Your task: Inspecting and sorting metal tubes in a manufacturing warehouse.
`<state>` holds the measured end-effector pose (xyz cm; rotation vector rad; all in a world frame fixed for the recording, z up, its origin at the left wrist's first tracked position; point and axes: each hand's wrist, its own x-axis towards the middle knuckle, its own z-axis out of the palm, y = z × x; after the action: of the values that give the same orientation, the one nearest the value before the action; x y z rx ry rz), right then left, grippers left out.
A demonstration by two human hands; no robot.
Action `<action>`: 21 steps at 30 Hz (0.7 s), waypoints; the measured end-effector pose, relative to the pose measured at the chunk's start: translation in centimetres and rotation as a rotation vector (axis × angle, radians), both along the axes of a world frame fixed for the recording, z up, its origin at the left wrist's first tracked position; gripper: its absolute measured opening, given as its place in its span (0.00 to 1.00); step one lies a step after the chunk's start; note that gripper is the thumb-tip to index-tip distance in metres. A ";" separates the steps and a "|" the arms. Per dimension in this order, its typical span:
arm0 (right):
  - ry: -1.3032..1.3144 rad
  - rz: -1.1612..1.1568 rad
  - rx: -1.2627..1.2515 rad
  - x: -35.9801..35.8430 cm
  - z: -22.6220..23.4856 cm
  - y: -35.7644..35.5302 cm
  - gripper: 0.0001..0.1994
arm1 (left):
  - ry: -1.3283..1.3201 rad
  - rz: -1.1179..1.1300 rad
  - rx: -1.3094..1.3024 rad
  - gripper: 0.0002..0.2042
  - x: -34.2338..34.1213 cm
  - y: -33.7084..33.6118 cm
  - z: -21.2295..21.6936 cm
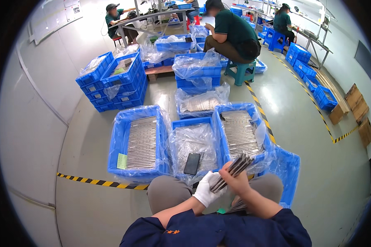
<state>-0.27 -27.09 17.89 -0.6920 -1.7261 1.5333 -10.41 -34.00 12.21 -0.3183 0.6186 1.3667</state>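
Observation:
A bundle of thin metal rods slants between my two hands. My bare right hand is closed round its middle. At its lower end my left hand, in a white glove, is closed with its fingers against the rods. Just beyond the bundle stands a blue bin lined with clear plastic, with rows of similar rods in it. The middle bin holds clear plastic and a black phone. In the left bin lie stacked rods and a pale green card.
A further blue bin stands right of my knee. Stacked blue bins rise at the far left, others straight ahead. A person on a green stool sits ahead. Yellow-black tape marks the floor. Wooden boards lean at the right.

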 end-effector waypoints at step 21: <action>0.032 0.319 -0.722 -1.6 -1.8 11.4 0.21 | 0.857 -0.699 0.389 0.19 -5.6 6.1 3.1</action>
<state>-1.88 -15.66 16.10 -0.7456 -1.2739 2.4176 -15.99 -27.89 15.31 0.7842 1.0143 0.8565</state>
